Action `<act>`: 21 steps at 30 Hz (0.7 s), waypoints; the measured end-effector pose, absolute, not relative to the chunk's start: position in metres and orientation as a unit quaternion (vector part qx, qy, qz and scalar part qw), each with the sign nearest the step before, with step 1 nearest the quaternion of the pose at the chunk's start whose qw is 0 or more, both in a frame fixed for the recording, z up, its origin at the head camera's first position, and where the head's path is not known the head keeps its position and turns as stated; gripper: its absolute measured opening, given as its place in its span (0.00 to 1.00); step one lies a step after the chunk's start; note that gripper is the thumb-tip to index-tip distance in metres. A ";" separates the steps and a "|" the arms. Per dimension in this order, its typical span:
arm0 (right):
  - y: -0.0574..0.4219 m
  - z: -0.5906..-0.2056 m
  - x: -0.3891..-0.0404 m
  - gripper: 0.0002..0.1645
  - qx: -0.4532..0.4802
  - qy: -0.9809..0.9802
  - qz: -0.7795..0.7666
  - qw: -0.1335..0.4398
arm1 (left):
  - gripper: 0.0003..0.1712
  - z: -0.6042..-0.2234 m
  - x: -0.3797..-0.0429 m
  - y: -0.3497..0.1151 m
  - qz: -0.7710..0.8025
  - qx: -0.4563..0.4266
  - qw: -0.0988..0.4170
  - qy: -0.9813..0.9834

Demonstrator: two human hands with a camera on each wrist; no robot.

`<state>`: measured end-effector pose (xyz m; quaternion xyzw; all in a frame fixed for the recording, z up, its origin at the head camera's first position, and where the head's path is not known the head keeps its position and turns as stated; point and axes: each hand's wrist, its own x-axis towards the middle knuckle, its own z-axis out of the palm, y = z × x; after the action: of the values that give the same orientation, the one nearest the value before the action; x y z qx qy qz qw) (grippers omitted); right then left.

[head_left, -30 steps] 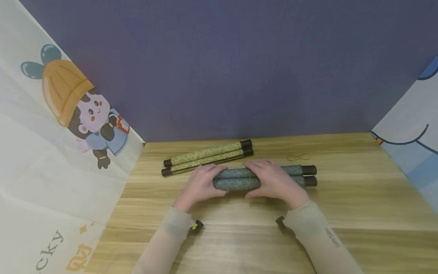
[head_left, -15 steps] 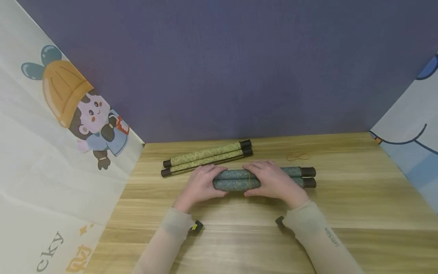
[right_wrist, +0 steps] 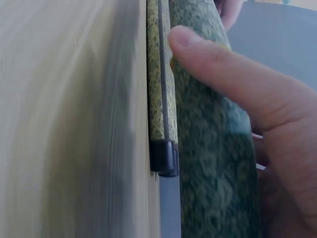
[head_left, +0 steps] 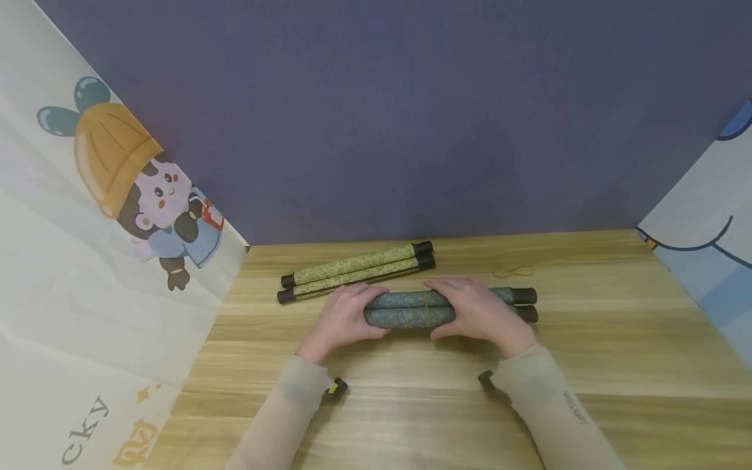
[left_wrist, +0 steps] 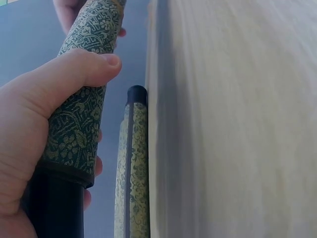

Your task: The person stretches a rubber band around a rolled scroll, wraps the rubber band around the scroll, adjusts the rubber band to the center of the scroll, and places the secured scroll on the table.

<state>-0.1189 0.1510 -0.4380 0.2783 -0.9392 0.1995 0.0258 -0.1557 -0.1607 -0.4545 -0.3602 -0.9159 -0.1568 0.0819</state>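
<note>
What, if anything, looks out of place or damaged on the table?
A thin loop lies loose on the table, around nothing, though a similar band crosses the green scrolls. The yellow scrolls lie slightly askew. No damage shows.

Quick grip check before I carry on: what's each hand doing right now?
Left hand: holding the blue-green rolls at their left ends.
Right hand: holding the same rolls, dark right ends sticking out past it.
</note>
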 end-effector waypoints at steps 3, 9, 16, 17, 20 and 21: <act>0.160 -0.439 -0.121 0.64 0.262 -0.944 0.201 0.003 | 0.51 -0.456 -0.157 -0.162 -0.159 -0.362 0.083 -0.915; 0.180 -0.436 -0.123 0.61 0.238 -0.949 0.205 -0.015 | 0.50 -0.456 -0.160 -0.163 -0.158 -0.361 0.079 -0.916; 0.205 -0.438 -0.122 0.59 0.246 -0.951 0.187 0.001 | 0.50 -0.460 -0.162 -0.166 -0.167 -0.359 0.079 -0.915; 0.208 -0.438 -0.123 0.59 0.248 -0.952 0.182 0.004 | 0.50 -0.460 -0.162 -0.167 -0.169 -0.358 0.075 -0.915; 0.218 -0.440 -0.123 0.58 0.260 -0.950 0.169 0.011 | 0.50 -0.462 -0.163 -0.168 -0.170 -0.355 0.055 -0.918; 0.221 -0.440 -0.123 0.58 0.264 -0.950 0.167 0.011 | 0.51 -0.462 -0.163 -0.169 -0.169 -0.355 0.048 -0.918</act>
<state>-0.1233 0.2211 -0.4402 0.2636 -0.9500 0.1670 0.0106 -0.1635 -0.1690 -0.4621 -0.3546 -0.9184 -0.1688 0.0477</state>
